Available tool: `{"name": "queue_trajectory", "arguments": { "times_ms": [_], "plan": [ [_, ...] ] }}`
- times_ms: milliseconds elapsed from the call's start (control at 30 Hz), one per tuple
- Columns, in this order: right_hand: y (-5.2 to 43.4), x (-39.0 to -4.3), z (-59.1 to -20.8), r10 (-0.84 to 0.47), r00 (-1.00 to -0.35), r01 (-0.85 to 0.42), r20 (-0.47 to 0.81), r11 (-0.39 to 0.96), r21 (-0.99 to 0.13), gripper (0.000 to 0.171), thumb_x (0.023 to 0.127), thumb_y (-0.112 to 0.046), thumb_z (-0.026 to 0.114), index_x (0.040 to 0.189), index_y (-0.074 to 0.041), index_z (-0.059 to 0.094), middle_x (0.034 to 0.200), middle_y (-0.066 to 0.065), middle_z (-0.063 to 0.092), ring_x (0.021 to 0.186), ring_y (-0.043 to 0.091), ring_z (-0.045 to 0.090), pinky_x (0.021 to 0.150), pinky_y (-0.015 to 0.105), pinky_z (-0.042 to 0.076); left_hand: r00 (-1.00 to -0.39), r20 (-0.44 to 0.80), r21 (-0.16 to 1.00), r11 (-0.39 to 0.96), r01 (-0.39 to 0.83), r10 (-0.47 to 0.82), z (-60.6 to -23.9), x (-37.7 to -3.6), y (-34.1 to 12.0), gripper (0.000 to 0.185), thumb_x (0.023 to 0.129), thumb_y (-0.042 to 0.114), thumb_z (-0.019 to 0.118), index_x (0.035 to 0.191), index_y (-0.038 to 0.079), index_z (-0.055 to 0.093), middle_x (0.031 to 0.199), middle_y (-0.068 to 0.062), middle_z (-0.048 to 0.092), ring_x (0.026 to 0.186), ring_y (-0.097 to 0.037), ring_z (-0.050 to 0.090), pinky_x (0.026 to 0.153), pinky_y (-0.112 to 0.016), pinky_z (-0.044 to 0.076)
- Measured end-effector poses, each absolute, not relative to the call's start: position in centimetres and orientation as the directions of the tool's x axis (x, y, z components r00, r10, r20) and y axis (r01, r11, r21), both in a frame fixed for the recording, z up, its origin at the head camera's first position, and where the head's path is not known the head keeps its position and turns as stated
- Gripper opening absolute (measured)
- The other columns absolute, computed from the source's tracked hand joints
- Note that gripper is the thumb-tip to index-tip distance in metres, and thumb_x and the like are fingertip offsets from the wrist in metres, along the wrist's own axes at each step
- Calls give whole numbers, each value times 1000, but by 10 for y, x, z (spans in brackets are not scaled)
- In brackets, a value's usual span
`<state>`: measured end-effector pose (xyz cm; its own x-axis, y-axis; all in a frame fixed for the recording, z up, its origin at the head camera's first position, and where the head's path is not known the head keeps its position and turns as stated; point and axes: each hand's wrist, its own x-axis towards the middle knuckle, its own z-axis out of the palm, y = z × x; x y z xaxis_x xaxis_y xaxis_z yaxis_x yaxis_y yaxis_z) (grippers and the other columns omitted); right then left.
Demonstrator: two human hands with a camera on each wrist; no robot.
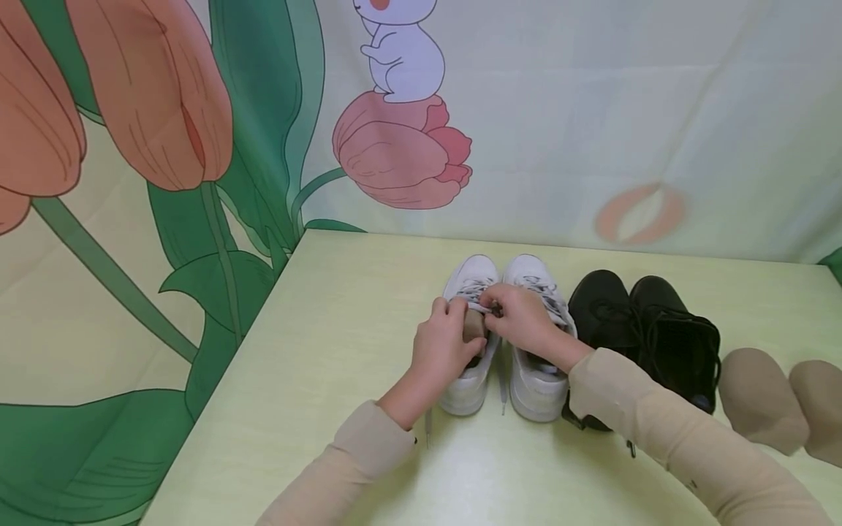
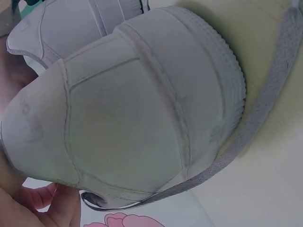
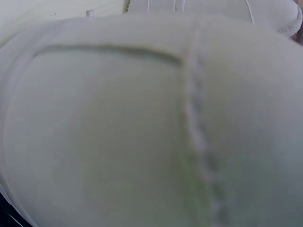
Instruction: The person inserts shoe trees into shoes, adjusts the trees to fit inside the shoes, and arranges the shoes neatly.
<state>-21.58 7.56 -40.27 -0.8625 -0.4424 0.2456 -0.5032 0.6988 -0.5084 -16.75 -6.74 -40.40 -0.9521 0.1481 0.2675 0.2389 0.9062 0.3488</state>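
Observation:
Two white lace-up sneakers stand side by side in the head view, toes pointing away. At the left sneaker (image 1: 464, 394), my left hand (image 1: 442, 345) grips the edge of the opening, beside a tan piece (image 1: 473, 326) showing inside. My right hand (image 1: 520, 315) reaches over the right sneaker (image 1: 538, 398) and pinches a pale shoelace near the left sneaker's opening; the fingertips are partly hidden. A loose lace (image 2: 265, 111) trails past the heel of a sneaker (image 2: 123, 123) in the left wrist view. White shoe surface (image 3: 118, 127) fills the right wrist view, blurred.
A pair of black lace-up shoes (image 1: 601, 292) stands right of the sneakers, partly under my right forearm. Two rounded tan pieces (image 1: 763, 398) lie farther right. The pale table (image 1: 342, 321) ends at a flower-printed cloth (image 1: 539, 146) behind.

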Motion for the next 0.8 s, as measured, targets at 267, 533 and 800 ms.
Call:
{"name": "queue_trajectory", "arguments": {
  "times_ms": [267,533,800],
  "plan": [
    [75,-216,-404,-438,-863,-503,250,700,-507,14,75,-4,59,88,-6,64,86,8,64,70,18,56,66,34,46,-977,160,301,936,182,138,-404,-174,-63,48,74,36,69,104,9,44,92,-11,49,60,-28,57,52,-36,47],
    [75,-216,-404,-450,-848,-529,279,696,-485,14,75,-4,59,88,-6,64,85,7,63,69,17,54,66,34,45,-987,102,248,957,149,127,-404,-178,-58,48,74,36,68,104,10,41,94,-11,51,61,-31,58,50,-36,46],
    [75,-216,-404,-456,-842,-539,288,694,-478,13,75,-4,59,86,-7,64,83,6,62,68,17,53,65,33,44,-987,107,209,968,142,122,-406,-181,-56,47,72,35,69,100,10,41,88,-10,51,61,-30,58,49,-36,45]
  ]
}}
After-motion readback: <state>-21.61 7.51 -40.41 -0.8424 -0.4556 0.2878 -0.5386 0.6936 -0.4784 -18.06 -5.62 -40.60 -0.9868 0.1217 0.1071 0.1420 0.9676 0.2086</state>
